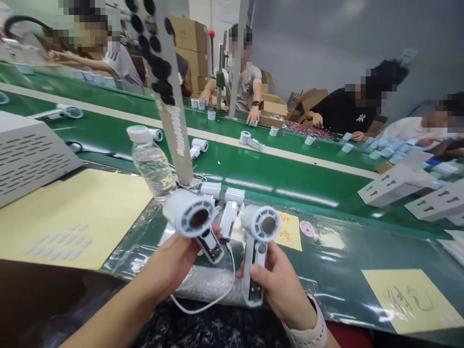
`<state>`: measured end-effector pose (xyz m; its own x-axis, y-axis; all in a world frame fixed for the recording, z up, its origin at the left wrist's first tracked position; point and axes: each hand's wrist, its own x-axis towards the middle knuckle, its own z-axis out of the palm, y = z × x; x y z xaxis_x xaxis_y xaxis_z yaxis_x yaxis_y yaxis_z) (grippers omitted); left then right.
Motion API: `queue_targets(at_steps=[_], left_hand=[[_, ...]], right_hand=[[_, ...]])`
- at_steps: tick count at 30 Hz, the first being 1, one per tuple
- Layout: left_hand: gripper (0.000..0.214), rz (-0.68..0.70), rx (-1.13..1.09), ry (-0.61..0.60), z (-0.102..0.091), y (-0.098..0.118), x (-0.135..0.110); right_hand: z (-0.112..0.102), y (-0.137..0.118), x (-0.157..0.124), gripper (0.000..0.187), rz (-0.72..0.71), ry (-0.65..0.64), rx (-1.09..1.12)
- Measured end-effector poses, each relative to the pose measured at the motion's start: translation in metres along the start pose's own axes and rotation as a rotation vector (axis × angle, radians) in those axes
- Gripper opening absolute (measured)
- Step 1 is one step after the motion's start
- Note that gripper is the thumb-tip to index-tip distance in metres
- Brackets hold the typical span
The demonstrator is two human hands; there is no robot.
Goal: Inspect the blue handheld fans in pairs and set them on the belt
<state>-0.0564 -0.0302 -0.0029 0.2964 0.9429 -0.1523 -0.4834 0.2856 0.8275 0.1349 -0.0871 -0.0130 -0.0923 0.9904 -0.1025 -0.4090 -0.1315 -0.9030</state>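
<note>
Left hand (177, 256) grasps a handheld fan (188, 217), its handle slanting down rightward. Right hand (281, 278) grips a second fan (253, 241), handle running down toward the wearer, thumb against it. Both fans are held apart above the counter (333, 275). A capped bottle (150, 164), nearer the left hand, contains clear liquid.
</note>
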Motion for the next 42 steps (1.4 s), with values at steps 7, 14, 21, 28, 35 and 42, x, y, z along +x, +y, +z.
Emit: queue_targets(at_steps=[7,14,21,28,35,42], left_hand=[[0.031,-0.132,0.001,-0.312,0.018,-0.009,-0.013],[0.030,-0.076,0.049,-0.375,0.012,-0.003,-0.021],[0.040,-0.107,0.018,-0.398,0.007,0.006,-0.026],[0.032,-0.067,-0.024,-0.394,0.007,0.008,-0.029],[0.040,-0.081,-0.083,-0.428,0.006,0.003,-0.028],[0.036,-0.072,-0.072,-0.414,0.005,0.002,-0.027]], right_hand=[[0.004,0.008,-0.008,0.043,-0.018,-0.001,0.150],[0.011,0.010,-0.009,0.049,-0.005,-0.120,0.180],[0.025,0.009,-0.007,0.048,0.051,-0.117,0.242],[0.030,0.008,-0.006,0.035,0.056,-0.072,0.287],[0.030,0.002,-0.007,0.034,0.094,-0.110,0.288],[0.030,-0.002,-0.006,0.031,0.132,-0.115,0.325]])
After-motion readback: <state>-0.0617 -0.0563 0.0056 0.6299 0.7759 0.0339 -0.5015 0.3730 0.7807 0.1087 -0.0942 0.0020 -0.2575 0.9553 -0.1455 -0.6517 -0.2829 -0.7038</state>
